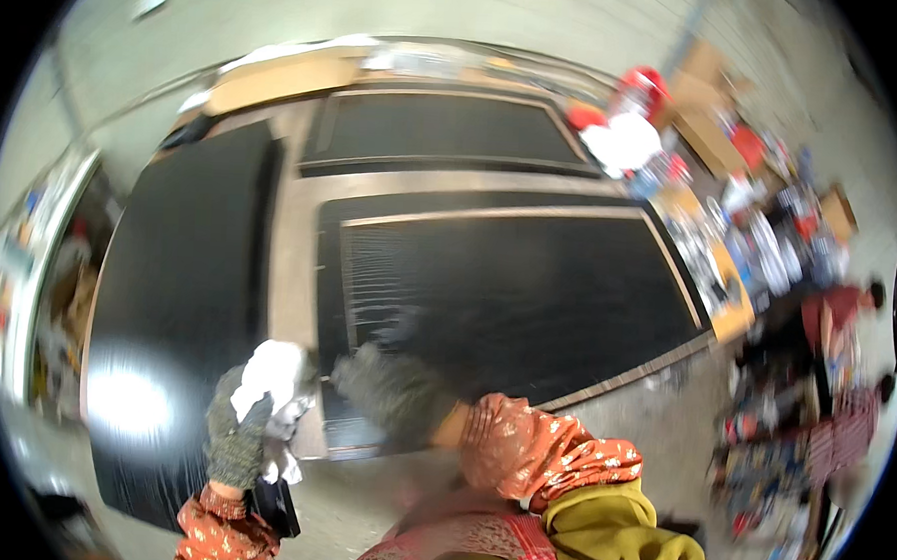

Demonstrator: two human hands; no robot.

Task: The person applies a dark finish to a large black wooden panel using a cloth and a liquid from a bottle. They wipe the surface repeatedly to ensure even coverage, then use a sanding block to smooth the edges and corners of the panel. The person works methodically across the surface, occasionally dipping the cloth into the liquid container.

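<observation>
The left hand (pixel 239 431), in a grey-green knitted glove, is curled closed around a crumpled white cloth (pixel 272 372), which bulges out above the fingers; the forearm, in an orange patterned sleeve, rises from the near edge, hand upright. The right hand (pixel 392 390), gloved alike, is blurred; it lies flat with fingers spread toward the left on the near-left corner of a large dark rectangular panel with a pale metal frame (pixel 518 283), gripping nothing that shows. The cloth sits just left of that corner, beside another glossy black panel (pixel 179 268) lying further left.
</observation>
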